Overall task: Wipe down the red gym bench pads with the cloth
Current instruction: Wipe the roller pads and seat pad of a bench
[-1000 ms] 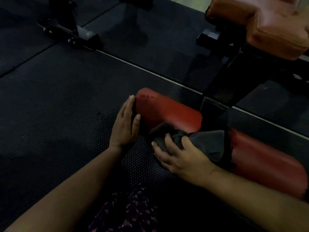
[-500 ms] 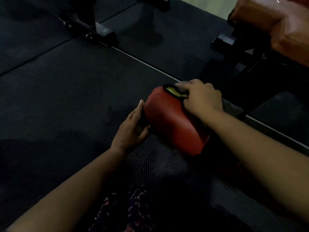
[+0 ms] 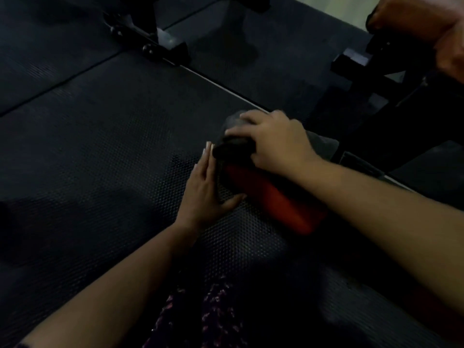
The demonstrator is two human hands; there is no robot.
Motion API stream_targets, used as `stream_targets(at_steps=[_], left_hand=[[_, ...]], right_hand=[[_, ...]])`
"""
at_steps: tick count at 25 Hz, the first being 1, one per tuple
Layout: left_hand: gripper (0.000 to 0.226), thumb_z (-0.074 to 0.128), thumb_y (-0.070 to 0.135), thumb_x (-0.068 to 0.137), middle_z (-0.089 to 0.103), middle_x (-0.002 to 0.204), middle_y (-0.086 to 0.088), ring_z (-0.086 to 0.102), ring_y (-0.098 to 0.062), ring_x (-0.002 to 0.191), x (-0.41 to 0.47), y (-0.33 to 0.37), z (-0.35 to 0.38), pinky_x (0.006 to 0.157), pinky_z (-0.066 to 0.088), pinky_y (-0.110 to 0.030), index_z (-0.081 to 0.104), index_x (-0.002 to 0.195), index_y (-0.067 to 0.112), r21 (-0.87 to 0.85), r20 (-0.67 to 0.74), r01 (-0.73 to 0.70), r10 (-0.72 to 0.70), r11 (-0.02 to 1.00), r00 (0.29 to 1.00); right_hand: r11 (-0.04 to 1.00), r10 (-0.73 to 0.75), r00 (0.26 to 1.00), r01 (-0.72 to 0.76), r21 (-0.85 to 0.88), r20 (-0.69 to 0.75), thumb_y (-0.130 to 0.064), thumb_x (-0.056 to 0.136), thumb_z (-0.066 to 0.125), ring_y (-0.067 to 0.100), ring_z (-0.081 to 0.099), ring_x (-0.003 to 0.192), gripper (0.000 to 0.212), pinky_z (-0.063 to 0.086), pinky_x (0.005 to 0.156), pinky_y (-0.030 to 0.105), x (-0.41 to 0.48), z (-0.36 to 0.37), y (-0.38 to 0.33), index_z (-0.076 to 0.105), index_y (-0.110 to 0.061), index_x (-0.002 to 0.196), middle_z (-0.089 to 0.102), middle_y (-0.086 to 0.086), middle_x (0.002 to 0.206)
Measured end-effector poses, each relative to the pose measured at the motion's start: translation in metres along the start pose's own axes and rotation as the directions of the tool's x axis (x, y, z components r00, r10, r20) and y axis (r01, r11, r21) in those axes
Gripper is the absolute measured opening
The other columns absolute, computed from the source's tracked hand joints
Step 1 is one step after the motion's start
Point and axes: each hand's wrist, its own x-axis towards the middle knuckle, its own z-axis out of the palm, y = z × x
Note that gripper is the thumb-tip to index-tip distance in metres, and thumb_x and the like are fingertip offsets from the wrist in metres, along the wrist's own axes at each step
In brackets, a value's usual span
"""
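Note:
A red bench pad (image 3: 273, 199) lies low over the dark rubber floor, running from the centre toward the lower right. A dark grey cloth (image 3: 232, 144) is draped over its far end. My right hand (image 3: 273, 144) lies on top of the cloth with fingers curled over it, pressing it onto the pad's end. My left hand (image 3: 204, 189) rests flat against the pad's left side, fingers straight, thumb under the pad's edge. More cloth (image 3: 324, 144) trails behind my right hand.
Another reddish-orange pad (image 3: 426, 23) sits on a black frame (image 3: 381, 79) at the top right. A black machine foot (image 3: 160, 45) stands at the top centre. Dimpled rubber mats (image 3: 100, 159) cover the floor. My patterned trouser leg (image 3: 200, 315) is at the bottom.
My right hand carried the cloth from the pad's near middle up to its far left end and now covers that end with it. My left hand stayed against the pad's side.

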Motion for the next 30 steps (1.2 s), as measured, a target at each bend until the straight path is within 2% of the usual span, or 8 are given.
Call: stream_targets(at_steps=[4, 12, 15, 17, 19, 23, 27, 30], left_hand=[[0.106, 0.043, 0.073, 0.084, -0.002, 0.163, -0.010, 0.000, -0.023, 0.151, 0.002, 0.004, -0.004, 0.121, 0.011, -0.050, 0.001, 0.155, 0.006, 0.364, 0.063, -0.240, 0.234, 0.900, 0.970], [0.072, 0.046, 0.056, 0.091, 0.034, 0.156, -0.008, 0.026, -0.023, 0.146, 0.038, 0.001, -0.025, 0.119, 0.020, -0.051, 0.036, 0.149, 0.015, 0.331, 0.065, -0.484, 0.493, 0.810, 0.868], [0.062, 0.044, 0.053, 0.095, 0.039, 0.154, -0.008, 0.032, -0.025, 0.144, 0.082, 0.020, -0.034, 0.119, 0.019, -0.049, 0.044, 0.145, 0.016, 0.294, 0.233, -0.645, 0.602, 0.705, 0.764], [0.058, 0.044, 0.050, 0.098, 0.034, 0.157, -0.002, 0.028, -0.020, 0.146, 0.109, 0.045, -0.033, 0.120, 0.016, -0.050, 0.041, 0.148, 0.020, 0.119, 0.453, -0.641, 0.533, 0.758, 0.715], [0.055, 0.040, 0.051, 0.100, 0.030, 0.158, 0.006, 0.026, -0.014, 0.146, 0.129, 0.062, -0.028, 0.120, 0.016, -0.050, 0.037, 0.150, 0.028, 0.102, 0.570, -0.556, 0.409, 0.825, 0.712], [0.055, 0.030, 0.055, 0.099, 0.041, 0.152, 0.008, 0.033, -0.011, 0.142, 0.137, 0.062, -0.021, 0.117, 0.019, -0.041, 0.039, 0.148, 0.032, 0.148, 0.551, -0.624, 0.460, 0.768, 0.696], [0.060, 0.025, 0.057, 0.097, 0.041, 0.152, 0.004, 0.027, -0.015, 0.146, 0.138, 0.059, -0.019, 0.119, 0.013, -0.042, 0.037, 0.149, 0.029, 0.143, 0.561, -0.646, 0.476, 0.750, 0.677], [0.066, 0.019, 0.060, 0.092, 0.046, 0.149, 0.006, 0.036, -0.013, 0.141, 0.136, 0.057, -0.020, 0.118, 0.018, -0.041, 0.040, 0.148, 0.030, 0.108, 0.534, -0.637, 0.495, 0.764, 0.685]], right_hand=[[0.850, 0.302, 0.894, -0.410, 0.330, 0.331, -0.011, 0.087, 0.057, 0.026, 0.055, 0.116, 0.055, 0.048, 0.094, 0.032, 0.047, -0.008, 0.049, 0.054, -0.041, 0.133, 0.053, 0.004, 0.137], [0.808, 0.389, 0.739, -0.561, 0.182, 0.550, -0.008, 0.089, 0.059, 0.023, 0.055, 0.094, 0.059, 0.045, 0.083, 0.027, 0.001, -0.013, 0.090, 0.045, -0.028, 0.143, 0.057, 0.014, 0.124], [0.775, 0.518, 0.772, -0.606, 0.181, 0.369, -0.014, 0.087, 0.060, 0.032, 0.054, 0.113, 0.060, 0.045, 0.091, 0.032, -0.069, -0.008, 0.080, 0.046, -0.038, 0.140, 0.048, 0.008, 0.132], [0.790, 0.591, 0.805, -0.590, 0.165, 0.050, -0.016, 0.080, 0.068, 0.040, 0.052, 0.110, 0.070, 0.047, 0.091, 0.043, -0.127, 0.010, 0.046, 0.044, -0.040, 0.142, 0.043, 0.009, 0.138], [0.845, 0.534, 0.828, -0.526, 0.093, -0.169, -0.011, 0.064, 0.080, 0.044, 0.051, 0.101, 0.088, 0.049, 0.083, 0.049, -0.166, 0.031, 0.007, 0.047, -0.034, 0.142, 0.040, 0.016, 0.142], [0.814, 0.573, 0.765, -0.571, 0.101, -0.292, -0.009, 0.056, 0.080, 0.044, 0.044, 0.100, 0.096, 0.051, 0.076, 0.057, -0.184, 0.073, -0.032, 0.043, -0.033, 0.140, 0.030, 0.016, 0.145], [0.920, 0.372, 0.870, -0.391, 0.006, -0.324, -0.023, 0.077, 0.062, 0.047, 0.051, 0.104, 0.072, 0.047, 0.083, 0.054, -0.203, 0.104, -0.034, 0.039, -0.037, 0.143, 0.025, 0.010, 0.149], [0.982, 0.078, 0.882, -0.149, -0.119, -0.464, -0.027, 0.094, 0.052, 0.038, 0.049, 0.100, 0.040, 0.046, 0.073, 0.046, -0.213, 0.100, -0.044, 0.052, -0.036, 0.133, 0.043, 0.001, 0.139]])
